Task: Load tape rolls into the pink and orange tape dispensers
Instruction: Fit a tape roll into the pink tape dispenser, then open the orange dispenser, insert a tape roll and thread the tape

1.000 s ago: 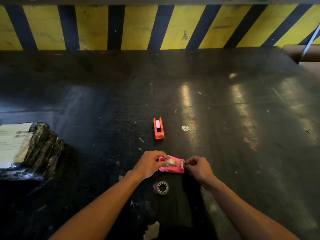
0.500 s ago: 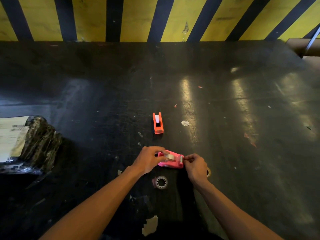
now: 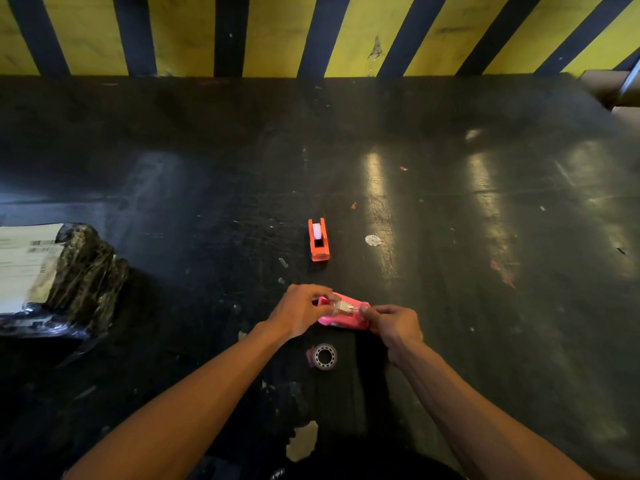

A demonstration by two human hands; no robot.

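Observation:
The pink tape dispenser (image 3: 346,320) lies on the dark table in front of me with a clear tape roll (image 3: 343,305) seated in it. My left hand (image 3: 300,310) grips the dispenser's left end, thumb on the roll. My right hand (image 3: 393,322) pinches the tape strip at the dispenser's right end. A loose tape roll (image 3: 325,356) lies flat just below the dispenser, between my forearms. The orange tape dispenser (image 3: 318,239) stands farther back, holding a white roll.
A black-wrapped parcel with a shipping label (image 3: 52,275) sits at the left edge. A yellow-and-black striped wall (image 3: 311,32) borders the far side of the table. Small paper scraps (image 3: 373,240) dot the table surface.
The camera has tilted slightly down, so the scene has shifted up in view. Both hands stay on the pink dispenser; the right-hand fingers have moved a little closer along the tape strip.

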